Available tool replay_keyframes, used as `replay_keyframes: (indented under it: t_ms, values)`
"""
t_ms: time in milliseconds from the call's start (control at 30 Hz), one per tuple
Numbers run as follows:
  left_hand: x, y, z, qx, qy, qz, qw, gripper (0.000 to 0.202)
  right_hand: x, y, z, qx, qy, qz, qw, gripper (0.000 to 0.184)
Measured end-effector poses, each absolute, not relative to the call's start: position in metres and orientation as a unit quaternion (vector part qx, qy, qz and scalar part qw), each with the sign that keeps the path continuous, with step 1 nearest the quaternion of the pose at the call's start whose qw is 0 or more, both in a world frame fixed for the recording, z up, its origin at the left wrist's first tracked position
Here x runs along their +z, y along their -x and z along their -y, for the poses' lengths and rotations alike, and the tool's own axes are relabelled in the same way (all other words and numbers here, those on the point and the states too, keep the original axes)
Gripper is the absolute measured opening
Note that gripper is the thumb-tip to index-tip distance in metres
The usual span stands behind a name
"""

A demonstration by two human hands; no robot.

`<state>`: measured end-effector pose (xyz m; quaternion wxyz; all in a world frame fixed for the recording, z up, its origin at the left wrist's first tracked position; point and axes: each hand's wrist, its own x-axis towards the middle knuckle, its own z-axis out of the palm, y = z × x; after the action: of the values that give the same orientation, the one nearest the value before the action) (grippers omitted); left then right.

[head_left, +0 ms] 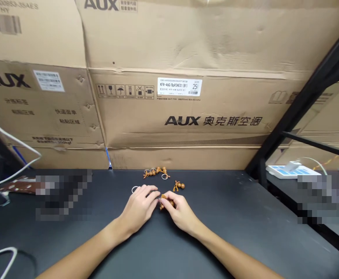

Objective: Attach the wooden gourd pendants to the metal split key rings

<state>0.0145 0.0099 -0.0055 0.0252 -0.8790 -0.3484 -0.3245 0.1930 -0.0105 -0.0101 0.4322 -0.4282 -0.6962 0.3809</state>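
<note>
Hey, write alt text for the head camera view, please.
A left hand and right hand meet at a small wooden gourd keychain on a black table. A cluster of gourd keychains and a single one lie beyond, before AUX cardboard boxes.

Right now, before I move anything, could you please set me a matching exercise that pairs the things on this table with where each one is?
Things:
1. Left hand
2. Right hand
3. Lone gourd charm
4. Bunch of gourd charms

Places:
A. At the back edge of the black table, by the cardboard AUX carton
B. On its own, just beyond the hands
C. On a gourd charm
D. Beside a metal key ring

Pairs: 1-D, 2-C, 3-B, 4-A
</note>
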Motion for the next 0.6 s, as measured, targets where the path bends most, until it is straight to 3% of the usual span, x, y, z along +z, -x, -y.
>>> replay_keyframes:
  t_ms: [100, 367, 600]
  values:
    - [-0.0065, -0.0146, -0.0096, -0.331, 0.882, 0.334, 0.023, 0.022, -0.0121, -0.1933, 0.0099, 0.373, 0.432, 0.7, 0.429, 0.029]
    - [-0.0062, -0.0178, -0.0135, -0.365, 0.824, 0.423, -0.097, 0.018, -0.0088, -0.1931, 0.0141, 0.342, 0.416, 0.728, 0.425, 0.027]
    - [-0.0064, -0.0146, -0.009, -0.35, 0.877, 0.328, 0.011, 0.017, -0.008, -0.1926, 0.0148, 0.334, 0.423, 0.727, 0.426, 0.027]
